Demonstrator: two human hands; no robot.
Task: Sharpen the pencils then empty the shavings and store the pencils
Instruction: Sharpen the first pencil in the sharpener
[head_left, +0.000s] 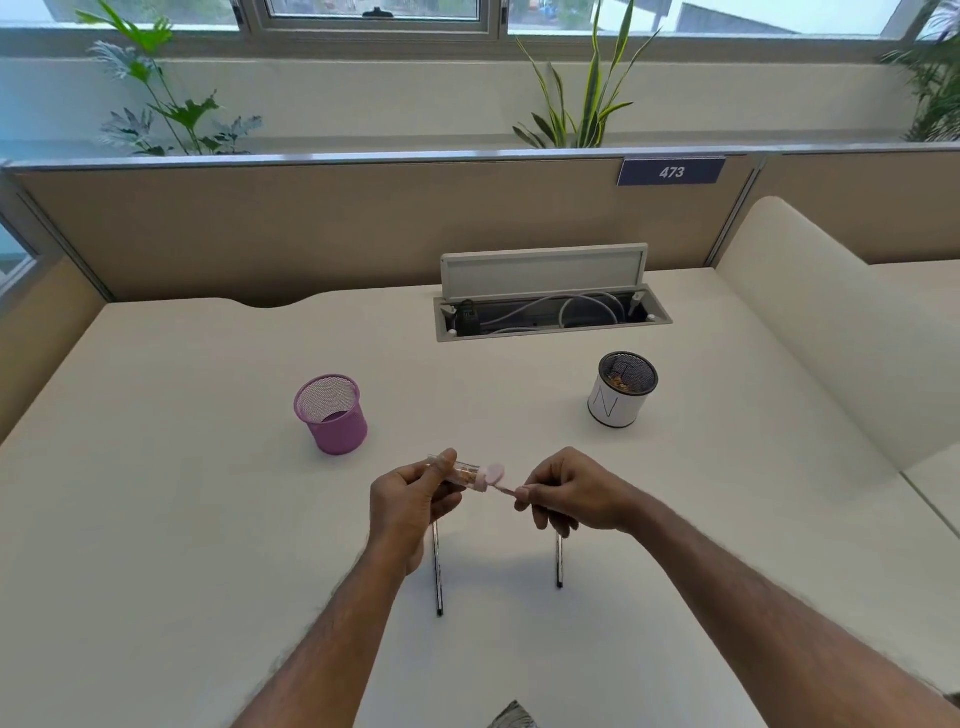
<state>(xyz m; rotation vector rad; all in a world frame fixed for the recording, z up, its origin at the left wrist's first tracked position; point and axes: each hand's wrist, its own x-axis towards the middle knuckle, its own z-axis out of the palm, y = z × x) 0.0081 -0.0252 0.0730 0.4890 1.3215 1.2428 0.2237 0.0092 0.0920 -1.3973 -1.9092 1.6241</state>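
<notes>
The sharpener (470, 474), a clear tube with a pink cap and some brown shavings inside, sits just below the middle of the frame, held above the desk (208, 519). A pencil (506, 489) enters its pink end from the right; only a short stretch shows between cap and fingers.

The step in hand looks like sharpening this pencil. To do it well, the pencil should stay in line with the hole, pushed in lightly while one hand twists against the other. Too much push or a tilt could snap the lead. The tube should stay level so the shavings do not spill.

The left hand (410, 499) grips the clear tube, thumb on top and fingers curled beneath, its forearm rising from the lower left. The right hand (571, 499) pinches the pencil close to the cap with fingers curled round the shaft, its forearm coming from the lower right. The 2 hands are near each other, not touching.

Below them 2 more pencils (438, 571) lie on the desk, well apart. A pink mesh cup (332, 415) stands up and to the left, and a white-wrapped mesh cup (621, 397) with what look like shavings inside stands up and to the right.
</notes>
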